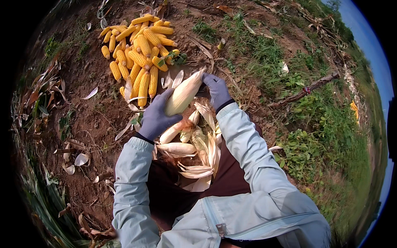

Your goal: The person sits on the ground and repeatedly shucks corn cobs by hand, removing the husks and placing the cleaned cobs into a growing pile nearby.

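Observation:
An ear of corn in its pale husk is held up in front of me, slanting toward the upper right. My left hand, in a grey-purple knit glove, grips its thick lower end. At the narrow tip, my right hand in a matching glove has its fingers closed against the husk; some of those fingers are hidden. Below, between my legs, lie several more ears in husk with loose husk leaves and brown silk.
Bare yellow corn cobs form a heap on the brown soil beyond my left hand. A dry stick lies in green weeds to the right. Dry stalks and leaves litter the left side. A short cut stalk stands ahead.

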### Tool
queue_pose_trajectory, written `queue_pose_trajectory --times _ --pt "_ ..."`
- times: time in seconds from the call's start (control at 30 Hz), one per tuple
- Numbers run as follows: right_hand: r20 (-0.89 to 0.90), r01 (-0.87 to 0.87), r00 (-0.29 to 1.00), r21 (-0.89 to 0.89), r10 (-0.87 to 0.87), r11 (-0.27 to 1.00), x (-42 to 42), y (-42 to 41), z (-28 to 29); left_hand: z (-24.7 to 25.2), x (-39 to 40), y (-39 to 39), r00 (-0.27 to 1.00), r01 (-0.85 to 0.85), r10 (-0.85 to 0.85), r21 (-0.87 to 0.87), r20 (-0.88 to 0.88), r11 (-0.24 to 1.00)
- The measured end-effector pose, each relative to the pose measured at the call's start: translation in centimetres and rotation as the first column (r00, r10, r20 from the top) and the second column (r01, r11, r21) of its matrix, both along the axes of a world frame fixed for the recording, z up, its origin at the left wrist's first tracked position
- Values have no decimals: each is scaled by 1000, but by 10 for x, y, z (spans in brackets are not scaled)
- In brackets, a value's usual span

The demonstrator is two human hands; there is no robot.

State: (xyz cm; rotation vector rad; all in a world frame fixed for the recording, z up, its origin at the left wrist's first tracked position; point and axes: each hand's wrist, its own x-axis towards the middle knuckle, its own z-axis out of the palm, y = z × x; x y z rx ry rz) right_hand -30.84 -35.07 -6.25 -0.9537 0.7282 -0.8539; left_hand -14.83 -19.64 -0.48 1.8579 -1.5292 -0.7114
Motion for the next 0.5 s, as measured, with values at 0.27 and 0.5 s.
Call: queue_pose_trajectory --times 0.27,0.5 --pt "-66 -66 996 7 67 998 -6 1 19 3 0 7 987 11 -4 -41 159 999" --pt "-64 -37 997 -64 33 997 -5 1 26 -4 5 8 968 39 -3 -140 253 989"
